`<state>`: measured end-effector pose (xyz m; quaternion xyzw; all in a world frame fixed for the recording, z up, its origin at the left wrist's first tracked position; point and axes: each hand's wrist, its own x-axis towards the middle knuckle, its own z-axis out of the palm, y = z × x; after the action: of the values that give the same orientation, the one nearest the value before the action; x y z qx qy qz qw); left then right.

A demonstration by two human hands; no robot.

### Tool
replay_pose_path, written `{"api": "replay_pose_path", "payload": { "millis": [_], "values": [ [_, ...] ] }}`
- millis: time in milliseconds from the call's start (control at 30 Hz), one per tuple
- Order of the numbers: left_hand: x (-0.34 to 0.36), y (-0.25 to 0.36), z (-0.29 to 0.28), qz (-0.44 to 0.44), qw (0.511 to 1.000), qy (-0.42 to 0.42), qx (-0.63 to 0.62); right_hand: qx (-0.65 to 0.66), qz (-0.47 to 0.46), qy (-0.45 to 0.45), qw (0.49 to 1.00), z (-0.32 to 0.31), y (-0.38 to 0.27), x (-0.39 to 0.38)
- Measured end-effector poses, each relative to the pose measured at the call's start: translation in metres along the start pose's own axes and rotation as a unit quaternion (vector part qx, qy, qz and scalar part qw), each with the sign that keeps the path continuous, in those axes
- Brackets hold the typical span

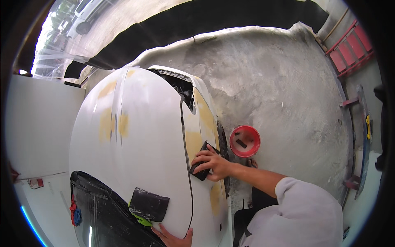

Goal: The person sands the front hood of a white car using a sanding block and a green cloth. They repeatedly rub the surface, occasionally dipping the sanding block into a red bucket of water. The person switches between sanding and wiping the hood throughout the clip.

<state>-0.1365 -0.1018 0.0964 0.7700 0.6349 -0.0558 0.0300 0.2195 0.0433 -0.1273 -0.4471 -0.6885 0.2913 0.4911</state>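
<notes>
A white car hood with yellowish filler patches spreads before me. On the fender at its right edge, my right hand presses a black sheet that looks like sandpaper, fingers bent over it. Whether a block lies under the sheet is hidden. My left hand rests on the rear of the hood near the windshield, fingers apart and holding nothing. Just ahead of it lies another black sheet, wrinkled, with a bright green cloth poking out from beneath.
On the concrete floor right of the car stands a red bucket with cloudy liquid and a dark block inside. The headlight opening is exposed at the front. A red rack stands by the right wall. Red and blue cloths lie by the windshield.
</notes>
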Motion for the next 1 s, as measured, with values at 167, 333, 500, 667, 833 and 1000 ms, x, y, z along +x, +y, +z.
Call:
{"api": "replay_pose_path", "payload": {
  "millis": [167, 333, 500, 667, 833, 1000],
  "values": [
    [0.001, 0.001, -0.001, 0.006, 1.000, -0.018, 0.021, -0.033, 0.026, 0.135, 0.990, -0.022, 0.039, 0.036],
    [0.005, 0.005, -0.001, 0.028, 0.999, -0.039, 0.014, 0.051, -0.046, 0.015, 0.998, -0.007, 0.010, 0.006],
    [0.004, 0.006, -0.001, -0.032, 0.998, -0.059, 0.010, 0.007, 0.055, 0.114, 0.992, -0.017, 0.034, 0.028],
    [0.007, 0.005, -0.002, -0.024, 0.998, -0.051, -0.001, 0.039, 0.001, 0.055, 0.998, -0.008, 0.025, 0.016],
    [0.008, 0.010, -0.006, -0.084, 0.993, -0.081, -0.008, -0.008, 0.042, 0.064, 0.997, -0.005, 0.024, 0.012],
    [0.007, 0.011, -0.005, -0.037, 0.997, -0.062, 0.024, 0.068, -0.014, 0.095, 0.993, -0.009, 0.035, 0.014]
  ]
}}
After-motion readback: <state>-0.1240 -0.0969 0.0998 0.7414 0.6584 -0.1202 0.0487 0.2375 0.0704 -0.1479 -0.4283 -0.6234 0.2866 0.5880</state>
